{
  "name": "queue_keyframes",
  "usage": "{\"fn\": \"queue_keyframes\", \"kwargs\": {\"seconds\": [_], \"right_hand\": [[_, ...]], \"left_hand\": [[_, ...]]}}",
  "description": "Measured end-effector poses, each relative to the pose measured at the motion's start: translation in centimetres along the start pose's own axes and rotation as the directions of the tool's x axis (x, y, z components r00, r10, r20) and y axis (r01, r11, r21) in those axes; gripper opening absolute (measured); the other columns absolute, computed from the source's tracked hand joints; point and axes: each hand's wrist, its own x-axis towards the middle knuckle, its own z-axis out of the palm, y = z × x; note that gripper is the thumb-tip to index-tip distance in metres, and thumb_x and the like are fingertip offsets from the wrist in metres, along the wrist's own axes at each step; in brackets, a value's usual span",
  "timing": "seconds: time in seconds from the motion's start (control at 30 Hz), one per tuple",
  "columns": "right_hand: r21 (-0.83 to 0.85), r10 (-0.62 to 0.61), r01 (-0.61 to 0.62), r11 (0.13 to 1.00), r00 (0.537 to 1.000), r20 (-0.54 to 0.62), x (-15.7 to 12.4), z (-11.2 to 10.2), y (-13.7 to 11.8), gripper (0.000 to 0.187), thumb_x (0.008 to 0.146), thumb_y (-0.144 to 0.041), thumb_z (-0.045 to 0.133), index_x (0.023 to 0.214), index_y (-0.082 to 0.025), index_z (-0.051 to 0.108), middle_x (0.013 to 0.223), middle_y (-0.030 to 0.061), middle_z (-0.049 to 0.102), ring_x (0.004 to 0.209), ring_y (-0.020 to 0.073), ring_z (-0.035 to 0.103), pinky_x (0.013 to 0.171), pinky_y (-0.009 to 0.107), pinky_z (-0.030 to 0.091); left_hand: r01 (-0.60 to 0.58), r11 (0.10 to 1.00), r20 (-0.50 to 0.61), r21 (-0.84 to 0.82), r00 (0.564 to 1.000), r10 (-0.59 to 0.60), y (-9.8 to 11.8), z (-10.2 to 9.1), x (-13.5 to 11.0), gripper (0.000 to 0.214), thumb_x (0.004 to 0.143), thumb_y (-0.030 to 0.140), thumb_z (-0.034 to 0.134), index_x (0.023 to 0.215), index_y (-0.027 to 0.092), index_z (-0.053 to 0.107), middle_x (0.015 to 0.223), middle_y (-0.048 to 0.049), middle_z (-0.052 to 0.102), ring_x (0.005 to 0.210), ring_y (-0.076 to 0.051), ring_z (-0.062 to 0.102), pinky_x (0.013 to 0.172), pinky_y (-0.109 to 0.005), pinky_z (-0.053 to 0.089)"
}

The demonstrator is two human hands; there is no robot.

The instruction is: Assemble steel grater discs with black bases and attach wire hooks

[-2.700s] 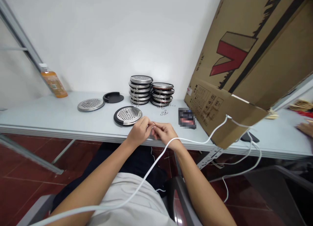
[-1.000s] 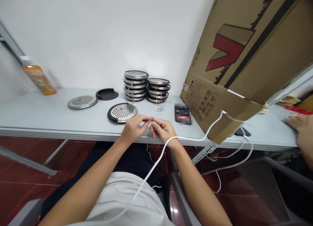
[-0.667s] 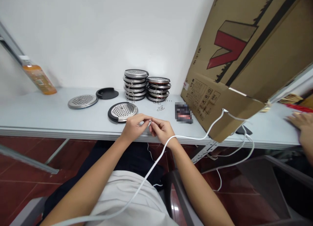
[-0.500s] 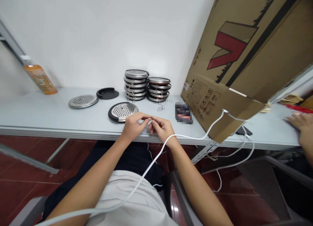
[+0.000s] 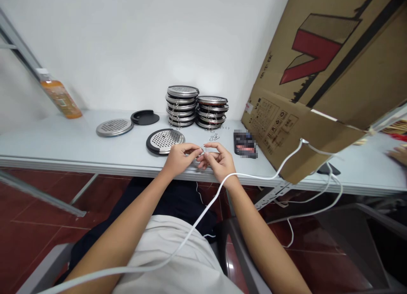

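Observation:
Above the table's front edge, my left hand (image 5: 180, 159) and my right hand (image 5: 220, 162) meet, both pinching a small bent metal wire clip (image 5: 204, 148) between thumb and forefinger. The fingers cover part of the clip. Just behind my left hand lies a round perforated metal disc (image 5: 167, 139) with a black rim around one side. A few similar loose wire clips (image 5: 214, 137) rest on the table beyond my right hand.
Behind stand two stacks of metal discs with black rims (image 5: 182, 103) (image 5: 212, 112). Leftward are a black lid (image 5: 145, 117), another perforated disc (image 5: 115, 127) and an orange bottle (image 5: 60, 97). A phone-like object (image 5: 244, 144), a cardboard box (image 5: 286, 133) and a white cable (image 5: 203, 207) are rightward. Another person's hand (image 5: 399, 154) shows far right.
My fingers have shifted apart slightly, so the wire clip between them shows more clearly. My right forefinger is raised and straighter. The whole view has shifted, and the other person's hand has moved toward the edge.

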Motion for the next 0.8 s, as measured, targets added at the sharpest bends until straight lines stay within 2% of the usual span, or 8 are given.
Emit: {"fn": "queue_keyframes", "kwargs": {"seconds": [0.17,0.27,0.4,0.53,0.6,0.67,0.73,0.8], "right_hand": [[-0.121,-0.063,0.058,0.991,0.997,-0.041,0.0,0.1,0.8,0.038,0.085,-0.046,0.064,0.110,-0.018,0.058,0.072,0.0015,0.068,0.053,0.0135,0.063,0.052,0.026,0.050],[-0.312,-0.117,0.093,0.946,0.991,-0.059,-0.1,-0.1,1.2,0.034,0.090,-0.043,0.057,0.112,-0.017,0.063,0.075,0.0037,0.068,0.057,0.0147,0.062,0.057,0.028,0.050],[-0.613,-0.179,0.174,0.771,0.982,0.053,-0.2,-0.4,1.1,0.026,0.097,-0.035,0.045,0.101,-0.020,0.065,0.070,0.0032,0.066,0.058,0.0150,0.059,0.064,0.028,0.048],[-0.752,-0.185,0.231,0.617,0.972,0.147,0.0,-0.1,0.4,0.021,0.095,-0.024,0.041,0.092,-0.020,0.061,0.068,0.0029,0.062,0.061,0.0157,0.056,0.064,0.026,0.041],[-0.745,-0.168,0.236,0.624,0.972,0.167,0.1,0.0,0.1,0.022,0.095,-0.023,0.040,0.086,-0.020,0.059,0.067,0.0018,0.060,0.060,0.0149,0.054,0.063,0.026,0.040],[-0.698,-0.150,0.222,0.681,0.975,0.164,0.1,-0.1,-0.1,0.025,0.096,-0.025,0.039,0.081,-0.020,0.058,0.067,0.0010,0.059,0.059,0.0139,0.053,0.063,0.025,0.039],[-0.667,-0.144,0.198,0.718,0.980,0.136,0.1,-0.3,-0.1,0.027,0.097,-0.028,0.039,0.078,-0.020,0.056,0.067,0.0009,0.060,0.059,0.0134,0.053,0.063,0.024,0.039],[-0.676,-0.147,0.175,0.716,0.984,0.099,0.2,-0.4,0.0,0.026,0.097,-0.029,0.040,0.078,-0.020,0.055,0.068,0.0011,0.060,0.058,0.0133,0.052,0.063,0.025,0.039]], "left_hand": [[-0.007,1.000,0.061,-0.007,0.998,0.008,0.1,0.0,0.0,0.019,0.089,0.027,0.060,0.086,0.016,0.074,0.077,-0.0023,0.074,0.073,-0.015,0.067,0.069,-0.023,0.050],[-0.008,1.000,0.074,0.024,0.997,0.006,0.2,0.0,-0.1,0.021,0.090,0.028,0.058,0.086,0.016,0.074,0.078,-0.0030,0.073,0.074,-0.015,0.067,0.072,-0.025,0.050],[-0.017,0.999,0.045,0.040,0.999,0.015,0.1,0.0,-0.1,0.020,0.089,0.031,0.059,0.087,0.016,0.074,0.082,-0.0041,0.074,0.078,-0.016,0.066,0.073,-0.026,0.050],[0.077,0.997,0.102,-0.024,0.992,-0.074,0.0,-0.1,0.0,0.027,0.089,0.037,0.059,0.078,0.015,0.068,0.069,-0.0016,0.069,0.060,-0.012,0.060,0.059,-0.023,0.047],[0.142,0.988,0.129,-0.061,0.983,-0.133,0.0,-0.2,0.1,0.030,0.089,0.041,0.059,0.075,0.015,0.065,0.064,-0.0002,0.065,0.052,-0.010,0.056,0.053,-0.022,0.044],[0.172,0.980,0.165,-0.101,0.974,-0.154,0.1,-0.2,0.1,0.032,0.089,0.044,0.059,0.077,0.014,0.064,0.066,-0.0006,0.065,0.054,-0.011,0.057,0.054,-0.022,0.045],[0.170,0.979,0.198,-0.114,0.969,-0.145,0.2,-0.2,0.1,0.034,0.091,0.045,0.055,0.078,0.015,0.063,0.068,-0.0011,0.066,0.058,-0.011,0.059,0.058,-0.022,0.047],[0.150,0.987,0.202,-0.064,0.970,-0.134,0.2,0.0,0.1,0.037,0.094,0.045,0.049,0.074,0.016,0.060,0.066,-0.0008,0.064,0.058,-0.011,0.059,0.060,-0.022,0.047]]}}
